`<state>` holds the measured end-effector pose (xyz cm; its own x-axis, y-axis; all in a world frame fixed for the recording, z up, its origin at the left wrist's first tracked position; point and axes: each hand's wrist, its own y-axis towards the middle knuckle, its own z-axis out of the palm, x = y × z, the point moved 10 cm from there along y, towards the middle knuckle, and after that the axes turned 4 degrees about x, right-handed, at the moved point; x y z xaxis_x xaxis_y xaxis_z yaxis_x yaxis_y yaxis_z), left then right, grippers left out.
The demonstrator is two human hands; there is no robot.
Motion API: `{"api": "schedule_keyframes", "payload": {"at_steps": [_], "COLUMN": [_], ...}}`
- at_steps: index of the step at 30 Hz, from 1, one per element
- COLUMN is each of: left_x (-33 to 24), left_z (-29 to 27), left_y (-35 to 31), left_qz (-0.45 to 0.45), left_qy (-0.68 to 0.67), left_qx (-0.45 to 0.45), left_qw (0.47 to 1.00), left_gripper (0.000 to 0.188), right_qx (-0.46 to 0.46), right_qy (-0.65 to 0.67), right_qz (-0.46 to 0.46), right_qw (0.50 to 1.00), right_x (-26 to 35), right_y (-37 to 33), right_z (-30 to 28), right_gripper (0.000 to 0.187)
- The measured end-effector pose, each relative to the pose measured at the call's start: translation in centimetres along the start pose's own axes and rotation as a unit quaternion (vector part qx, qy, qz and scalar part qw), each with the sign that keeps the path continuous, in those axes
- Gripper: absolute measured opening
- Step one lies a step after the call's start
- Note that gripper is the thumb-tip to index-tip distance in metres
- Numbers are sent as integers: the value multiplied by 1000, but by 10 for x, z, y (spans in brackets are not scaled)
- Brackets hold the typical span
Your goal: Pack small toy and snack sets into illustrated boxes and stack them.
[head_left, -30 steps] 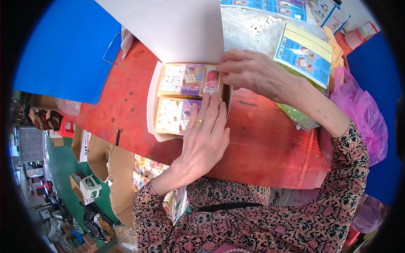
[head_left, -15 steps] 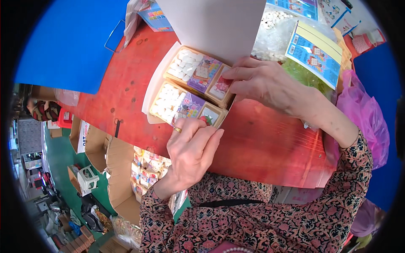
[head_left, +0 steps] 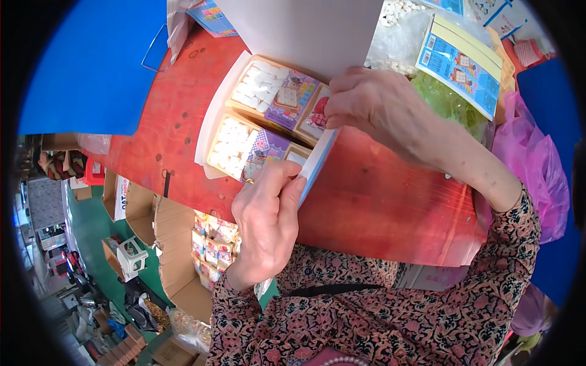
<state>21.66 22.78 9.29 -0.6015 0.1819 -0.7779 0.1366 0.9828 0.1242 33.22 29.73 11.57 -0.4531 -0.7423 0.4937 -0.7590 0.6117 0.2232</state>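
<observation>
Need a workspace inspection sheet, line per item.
Surface: red tabletop, dark spots.
Job's things: open white box, lid raised; two tan trays inside with white pieces and printed cards.
Clutter: pink plastic bag, blue printed sheets, clear bag of white pieces.
Hands: left hand at the box's near right corner, right hand at its right side; grip unclear.
Cables: nothing seen.
Surroundings: blue panels, green floor, cardboard carton of small packs.

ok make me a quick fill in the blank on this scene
Inside the open white cardboard box, ____ rectangular beige packs with purple labels show.
The wooden table under it is ____.
The hand wearing a gold ring is the person's ____ one.
A crumpled pink plastic bag is near the picture's ____ edge.

Missing words: two; red; left; right.
</observation>
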Motion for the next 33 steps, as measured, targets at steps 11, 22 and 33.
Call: {"api": "schedule_keyframes", "payload": {"at_steps": [11,22,33], "left_x": [7,-16,-17], "left_z": [3,7,30], "left_y": [-5,-13,-29], "left_qz": [-8,108,213], "left_qy": [11,180,406], "left_qx": [-5,11,106], "left_qw": [1000,978,882], "left_gripper": [12,30,57], "right_qx": [-28,-184,-143], "right_qy": [-16,-273,-235], "right_qz": [30,-175,-181], "right_qw": [999,928,944], "right_x": [-11,32,18], "right_y": [-5,-45,-40], "right_z": [11,33,44], "right_gripper": [15,33,42]}}
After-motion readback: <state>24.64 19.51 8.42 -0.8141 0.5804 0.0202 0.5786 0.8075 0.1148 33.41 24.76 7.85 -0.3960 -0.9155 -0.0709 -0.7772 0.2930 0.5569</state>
